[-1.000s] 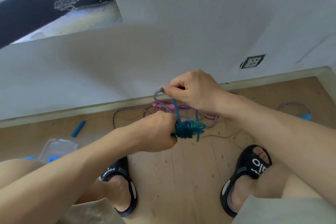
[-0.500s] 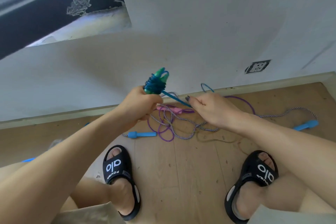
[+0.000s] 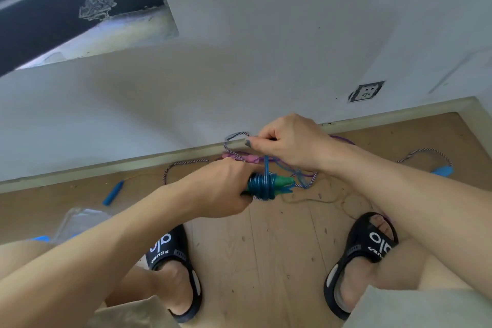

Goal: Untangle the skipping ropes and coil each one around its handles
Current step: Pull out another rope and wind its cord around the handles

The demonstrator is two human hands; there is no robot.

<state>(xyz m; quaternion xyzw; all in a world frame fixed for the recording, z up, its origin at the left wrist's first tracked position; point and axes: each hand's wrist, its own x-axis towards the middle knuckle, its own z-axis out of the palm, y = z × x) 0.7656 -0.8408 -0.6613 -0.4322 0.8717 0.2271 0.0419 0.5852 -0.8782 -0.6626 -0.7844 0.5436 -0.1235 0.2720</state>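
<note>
My left hand [image 3: 223, 186] is clenched around the green handles [image 3: 282, 183] of the blue rope [image 3: 262, 186], near the middle of the frame. The handles lie roughly level, their tips pointing toward the right, and several turns of the blue rope are wound tightly around them just beside my knuckles. My right hand [image 3: 290, 141] sits above and a little to the right, fingers pinched on the free strand of that same rope, which runs straight down from my grip to the coil. A loose blue loop trails off to the right of the handles, over the floor [image 3: 266, 261].

Behind my hands, along the skirting, the other ropes are still in a heap: a striped white-and-purple rope [image 3: 186, 164] loops out to the left and arches up beside my right thumb, a purple rope [image 3: 343, 140] shows past my right wrist, and something pink [image 3: 251, 158] lies in the tangle. One blue handle [image 3: 114, 192] lies apart at centre left of the frame, another blue handle [image 3: 443, 170] at the right edge, where the striped rope curves toward it. My feet in black sandals [image 3: 173, 269] are planted low in the frame, either side of bare wooden floor. A clear plastic bag [image 3: 77, 224] lies at lower left
</note>
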